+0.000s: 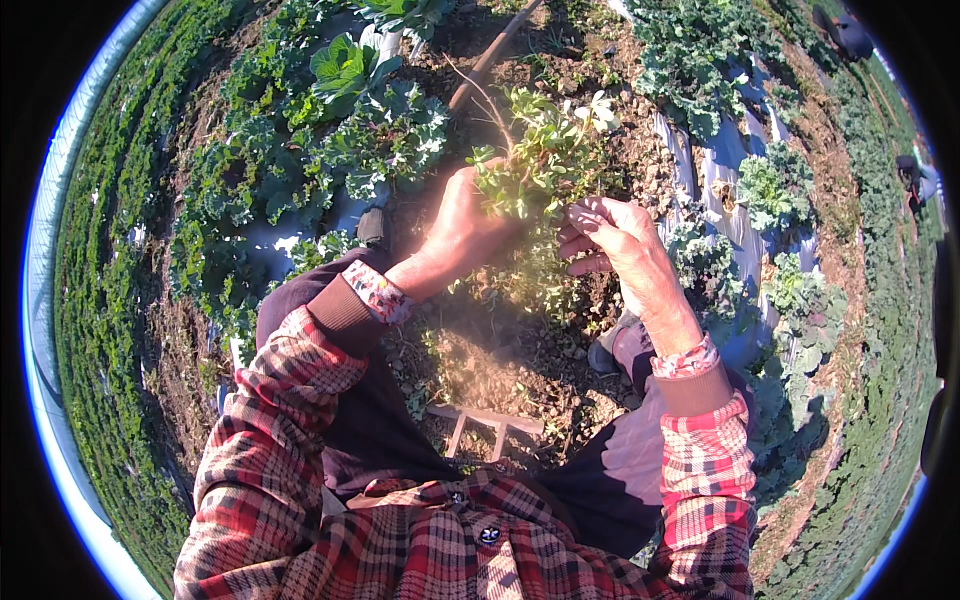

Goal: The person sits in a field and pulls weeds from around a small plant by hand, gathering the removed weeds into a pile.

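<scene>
My left hand (469, 221) is closed around a bunch of uprooted green weeds (536, 161), whose thin bare root points up and to the left. Just to the right of the bunch is my right hand (611, 236), fingers bent, thumb and fingertips near the lower leaves; whether it pinches a leaf is not clear. Dirt is visible on its fingertips. Below the hands, low weeds (517, 289) grow from dry, cloddy soil, with a dusty haze over them.
Curly kale (382, 139) grows at the left, with more kale (772, 195) in plastic mulch (712, 180) at the right. A wooden handle (491, 56) lies ahead. A small wooden frame (487, 420) is between my legs. Partly seen people (919, 180) are at the far right.
</scene>
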`<action>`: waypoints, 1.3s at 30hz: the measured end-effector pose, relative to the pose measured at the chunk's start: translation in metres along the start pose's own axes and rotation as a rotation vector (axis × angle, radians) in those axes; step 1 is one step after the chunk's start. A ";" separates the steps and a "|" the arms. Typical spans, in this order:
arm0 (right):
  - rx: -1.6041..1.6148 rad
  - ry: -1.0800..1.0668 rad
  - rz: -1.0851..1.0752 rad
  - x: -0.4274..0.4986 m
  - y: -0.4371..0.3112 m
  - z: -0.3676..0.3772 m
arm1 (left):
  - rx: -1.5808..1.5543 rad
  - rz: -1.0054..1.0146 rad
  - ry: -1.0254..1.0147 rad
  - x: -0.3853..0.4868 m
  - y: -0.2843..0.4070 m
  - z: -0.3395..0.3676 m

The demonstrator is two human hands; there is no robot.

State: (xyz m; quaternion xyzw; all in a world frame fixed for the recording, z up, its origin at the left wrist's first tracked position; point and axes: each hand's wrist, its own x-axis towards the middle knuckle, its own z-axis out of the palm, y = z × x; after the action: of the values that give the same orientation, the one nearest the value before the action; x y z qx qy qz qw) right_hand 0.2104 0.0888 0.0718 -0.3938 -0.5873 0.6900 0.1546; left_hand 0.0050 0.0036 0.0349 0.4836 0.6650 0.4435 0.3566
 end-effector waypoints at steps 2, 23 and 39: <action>0.265 0.030 0.101 -0.003 0.001 0.016 | 0.066 0.175 0.013 0.004 -0.044 0.004; -0.296 0.024 0.030 0.007 0.026 0.010 | -0.133 -0.287 -0.161 -0.005 0.027 0.006; -0.447 0.210 -0.236 0.002 0.018 0.018 | -0.372 -0.329 -0.202 -0.002 0.019 0.006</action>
State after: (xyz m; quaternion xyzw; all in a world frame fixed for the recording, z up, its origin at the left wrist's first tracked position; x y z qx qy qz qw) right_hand 0.2010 0.0731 0.0541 -0.4163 -0.7475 0.4759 0.2035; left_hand 0.0172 0.0055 0.0508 0.3370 0.6026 0.4438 0.5713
